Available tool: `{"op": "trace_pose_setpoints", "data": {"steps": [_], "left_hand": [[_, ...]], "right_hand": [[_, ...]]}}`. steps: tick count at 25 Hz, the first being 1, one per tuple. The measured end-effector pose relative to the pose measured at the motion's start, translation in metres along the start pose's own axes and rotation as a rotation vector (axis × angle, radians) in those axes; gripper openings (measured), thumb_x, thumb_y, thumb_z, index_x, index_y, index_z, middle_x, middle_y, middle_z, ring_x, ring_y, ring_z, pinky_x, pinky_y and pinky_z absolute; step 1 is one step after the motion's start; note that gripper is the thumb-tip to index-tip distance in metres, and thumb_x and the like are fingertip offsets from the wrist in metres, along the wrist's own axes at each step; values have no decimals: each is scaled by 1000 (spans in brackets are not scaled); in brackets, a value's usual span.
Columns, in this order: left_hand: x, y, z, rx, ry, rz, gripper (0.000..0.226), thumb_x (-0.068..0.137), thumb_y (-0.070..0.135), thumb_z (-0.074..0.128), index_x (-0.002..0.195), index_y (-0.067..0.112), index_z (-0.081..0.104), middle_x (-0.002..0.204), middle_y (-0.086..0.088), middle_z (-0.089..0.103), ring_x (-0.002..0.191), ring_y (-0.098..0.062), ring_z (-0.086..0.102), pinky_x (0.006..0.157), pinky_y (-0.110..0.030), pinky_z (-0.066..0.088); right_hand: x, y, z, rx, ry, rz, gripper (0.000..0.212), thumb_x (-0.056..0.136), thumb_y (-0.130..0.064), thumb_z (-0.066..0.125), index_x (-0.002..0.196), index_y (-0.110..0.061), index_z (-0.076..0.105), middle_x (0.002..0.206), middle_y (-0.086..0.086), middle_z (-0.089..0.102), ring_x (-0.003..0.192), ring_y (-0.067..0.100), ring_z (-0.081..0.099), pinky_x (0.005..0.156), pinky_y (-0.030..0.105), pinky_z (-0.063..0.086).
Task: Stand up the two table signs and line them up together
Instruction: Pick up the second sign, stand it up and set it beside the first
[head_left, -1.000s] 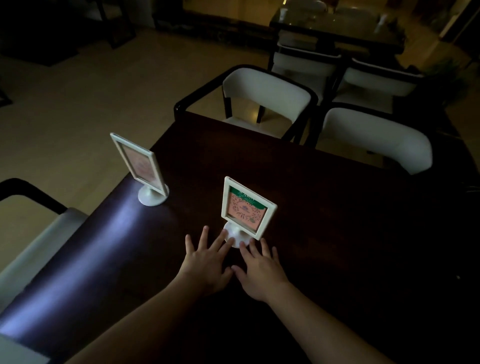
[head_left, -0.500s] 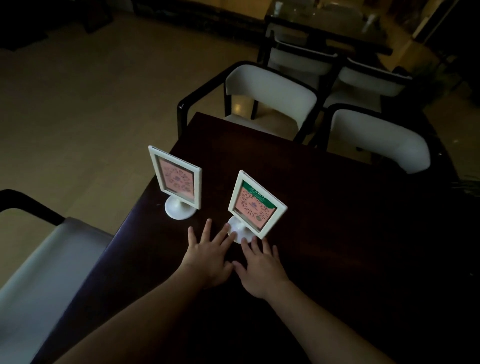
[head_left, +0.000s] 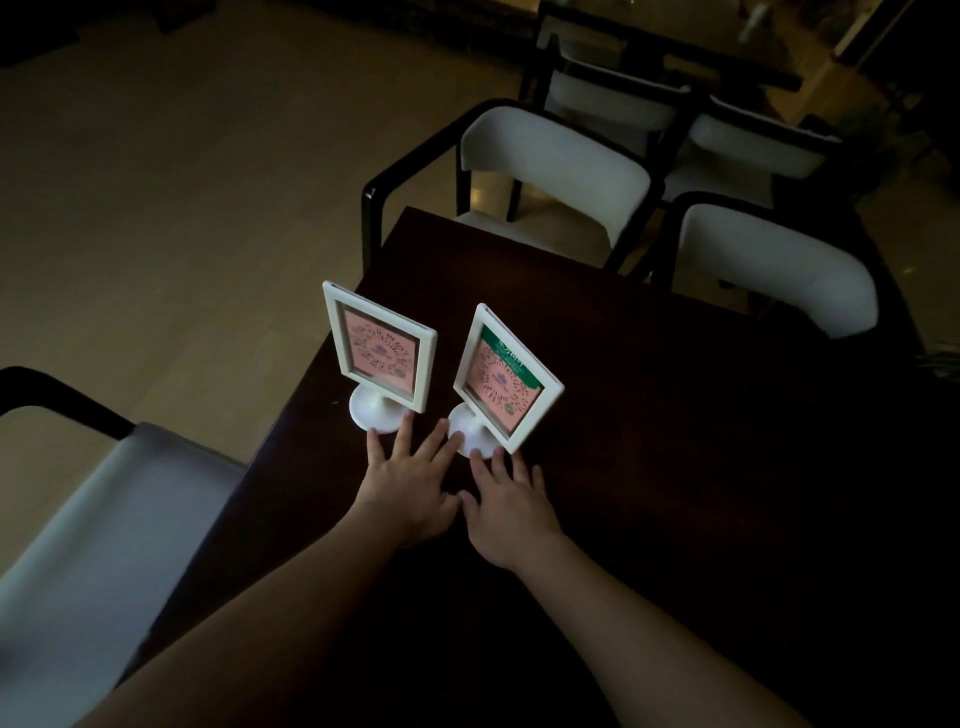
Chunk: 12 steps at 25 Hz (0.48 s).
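Observation:
Two white-framed table signs stand upright on round bases near the left edge of a dark wooden table. The left sign shows a pink card. The right sign shows a pink card with a green top and is turned slightly. My left hand lies flat with fingers spread, its fingertips touching both bases. My right hand lies flat beside it, fingertips at the right sign's base. Neither hand grips anything.
White-seated chairs with black frames stand at the table's far side and far right. Another chair sits at the left. A second table with chairs is behind. The room is dim.
The right sign has slid left across the table, pushed by both hands, and now stands close beside the left sign. The view has shifted along with it.

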<state>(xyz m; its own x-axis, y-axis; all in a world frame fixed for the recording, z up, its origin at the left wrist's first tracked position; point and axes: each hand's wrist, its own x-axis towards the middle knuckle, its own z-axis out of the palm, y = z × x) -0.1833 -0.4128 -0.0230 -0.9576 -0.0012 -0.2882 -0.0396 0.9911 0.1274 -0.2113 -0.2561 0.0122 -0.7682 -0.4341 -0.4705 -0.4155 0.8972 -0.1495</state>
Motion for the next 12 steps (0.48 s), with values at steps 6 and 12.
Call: {"op": "trace_pose_setpoints", "data": {"steps": [6,12], "left_hand": [[-10,2,-2,6,5,-59,82,88,63,29,156,33,-6,166,6,-9,148,-32,-21,112,-66,-6],[-53,4,-11,-53,54,-74,88,85,56,42,157,32,-2,167,4,-1,150,-25,-13,117,-59,6]], "right_hand": [[4,-1,1,3,-15,-39,66,107,-48,28,162,-24,2,171,11,3,155,34,-4,122,55,-1],[-17,18,-7,-39,-1,-120,70,104,-54,35,162,-27,6,171,8,4,155,37,-2,122,56,2]]}}
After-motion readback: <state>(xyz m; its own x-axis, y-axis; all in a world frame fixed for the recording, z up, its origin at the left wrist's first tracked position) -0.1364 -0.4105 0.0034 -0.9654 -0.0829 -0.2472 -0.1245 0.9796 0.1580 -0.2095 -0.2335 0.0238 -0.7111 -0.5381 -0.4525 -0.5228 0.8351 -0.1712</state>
